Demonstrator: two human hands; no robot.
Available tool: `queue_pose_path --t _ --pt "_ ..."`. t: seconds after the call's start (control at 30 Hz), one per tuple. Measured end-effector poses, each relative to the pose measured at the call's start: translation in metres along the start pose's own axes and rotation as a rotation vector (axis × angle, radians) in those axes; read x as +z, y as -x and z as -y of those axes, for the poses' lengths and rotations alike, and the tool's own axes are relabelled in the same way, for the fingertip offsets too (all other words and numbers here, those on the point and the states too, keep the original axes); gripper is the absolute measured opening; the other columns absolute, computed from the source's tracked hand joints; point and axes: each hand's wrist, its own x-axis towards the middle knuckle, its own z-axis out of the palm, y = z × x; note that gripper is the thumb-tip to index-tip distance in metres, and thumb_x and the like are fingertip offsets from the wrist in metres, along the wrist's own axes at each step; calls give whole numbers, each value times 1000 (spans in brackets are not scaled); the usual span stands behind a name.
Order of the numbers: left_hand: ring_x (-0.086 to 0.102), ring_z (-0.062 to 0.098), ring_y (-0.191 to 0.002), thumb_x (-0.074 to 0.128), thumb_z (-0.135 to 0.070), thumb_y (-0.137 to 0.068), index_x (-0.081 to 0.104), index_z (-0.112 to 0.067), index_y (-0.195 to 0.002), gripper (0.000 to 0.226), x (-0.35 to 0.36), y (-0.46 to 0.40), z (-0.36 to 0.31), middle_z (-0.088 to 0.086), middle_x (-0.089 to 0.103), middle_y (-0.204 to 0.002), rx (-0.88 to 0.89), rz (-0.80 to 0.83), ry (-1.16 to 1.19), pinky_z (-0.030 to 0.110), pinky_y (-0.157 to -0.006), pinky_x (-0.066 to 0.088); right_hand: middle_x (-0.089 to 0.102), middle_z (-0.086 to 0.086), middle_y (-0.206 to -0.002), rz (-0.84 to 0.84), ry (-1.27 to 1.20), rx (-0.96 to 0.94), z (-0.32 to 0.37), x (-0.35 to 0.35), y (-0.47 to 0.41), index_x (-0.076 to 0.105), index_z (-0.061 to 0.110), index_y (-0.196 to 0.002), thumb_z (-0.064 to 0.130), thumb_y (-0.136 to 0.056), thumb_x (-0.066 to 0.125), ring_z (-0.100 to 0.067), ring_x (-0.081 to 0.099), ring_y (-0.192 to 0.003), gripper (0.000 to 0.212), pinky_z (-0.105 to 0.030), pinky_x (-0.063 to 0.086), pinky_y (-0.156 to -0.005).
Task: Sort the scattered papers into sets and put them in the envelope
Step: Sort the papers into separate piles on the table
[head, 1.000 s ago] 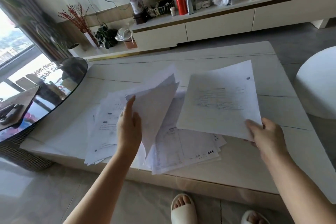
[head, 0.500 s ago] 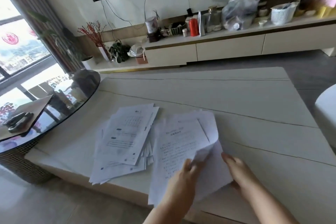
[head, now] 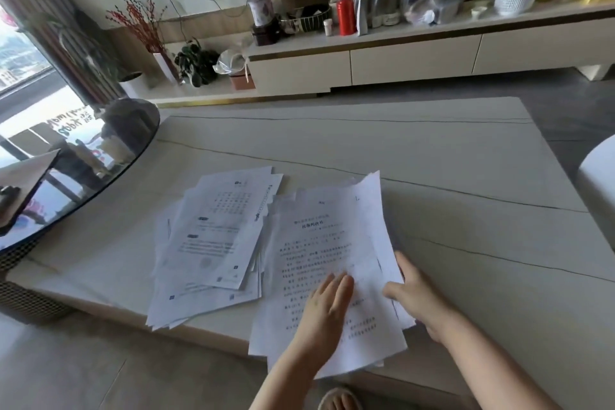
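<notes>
Two loose piles of printed papers lie near the front edge of the white table (head: 432,156). The left pile (head: 213,243) is fanned out, topped by a sheet with a calendar grid. The right pile (head: 319,250) shows a page of dense text and hangs over the table's front edge. My left hand (head: 324,309) lies flat on the right pile with straight fingers. My right hand (head: 416,296) holds that pile's right edge, thumb on top and fingers under the sheets. No envelope is in view.
A round glass table (head: 83,173) abuts the white table's left side. A white seat (head: 599,183) stands at the right. A long low cabinet (head: 399,56) with bottles, bags and a basket runs along the back wall. My slippered foot (head: 339,401) shows below the table edge.
The sheets held up in both hands a second ago now lie together as the right pile. My left hand has flattened onto it and my right hand has shifted to its right edge.
</notes>
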Motion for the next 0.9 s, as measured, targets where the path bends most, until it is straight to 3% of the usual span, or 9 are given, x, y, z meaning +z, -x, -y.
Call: queue_pose_path --t 0.17,0.27,0.33,0.4,0.53,0.63,0.73,0.8,0.9 --pt "41 1 -126 44 -74 -81 29 -32 -146 80 -1 -7 -13 -21 45 -133 -61 19 455 34 -110 34 48 30 -126 296 -28 -107 17 18 17 33 55 -125 7 -90 57 1 49 -120 63 -22 43 -96" --pt "66 9 -91 64 -41 -87 57 -21 -112 32 -7 -18 -16 -1 68 -101 -118 -101 614 23 -75 55 52 30 -129 423 -20 -134 24 27 25 41 47 -130 7 -83 62 7 49 -119 65 -21 43 -101" --pt "66 18 -78 60 -9 -89 59 -17 -101 15 -14 -22 -10 7 69 -90 -148 -248 593 33 -70 56 44 29 -136 431 11 -112 22 23 26 45 39 -133 17 -74 61 12 41 -124 65 -20 36 -107" --pt "63 25 -78 49 4 -91 53 -27 -119 42 -22 -24 0 12 67 -94 -127 -273 584 45 -68 54 48 21 -135 333 45 -68 21 11 21 51 32 -130 25 -71 56 13 42 -120 59 -17 35 -105" --pt "60 31 -79 46 3 -93 2 -62 -137 90 -31 -27 10 -21 52 -99 -83 -221 483 42 -61 55 62 -3 -123 -239 260 40 -2 -12 4 59 14 -124 5 -85 55 -14 57 -110 39 -21 39 -90" --pt "62 31 -91 46 7 -91 35 -53 -137 76 -26 -35 17 -14 56 -118 -89 -187 491 51 -81 55 67 -4 -111 -327 212 150 -18 -19 -7 60 10 -121 3 -81 61 -23 61 -105 40 -33 47 -93" --pt "56 27 -79 46 9 -91 72 -30 -103 48 -19 -37 16 7 68 -93 -226 -182 575 49 -86 49 65 3 -90 -279 100 171 -19 -17 -8 61 17 -104 9 -79 70 -21 64 -88 27 -34 51 -77" --pt "60 27 -79 46 10 -90 73 -23 -90 43 -16 -36 11 8 69 -92 -291 -180 651 49 -91 52 64 -1 -75 -235 127 140 -19 -16 -7 61 14 -84 14 -81 68 -24 61 -71 7 -28 44 -64" --pt "62 27 -78 44 11 -90 73 -17 -88 40 -16 -32 3 10 69 -91 -324 -182 724 44 -87 53 28 -6 -59 -189 139 141 -22 -17 -6 36 12 -63 13 -86 59 -20 24 -54 33 -30 17 -57"
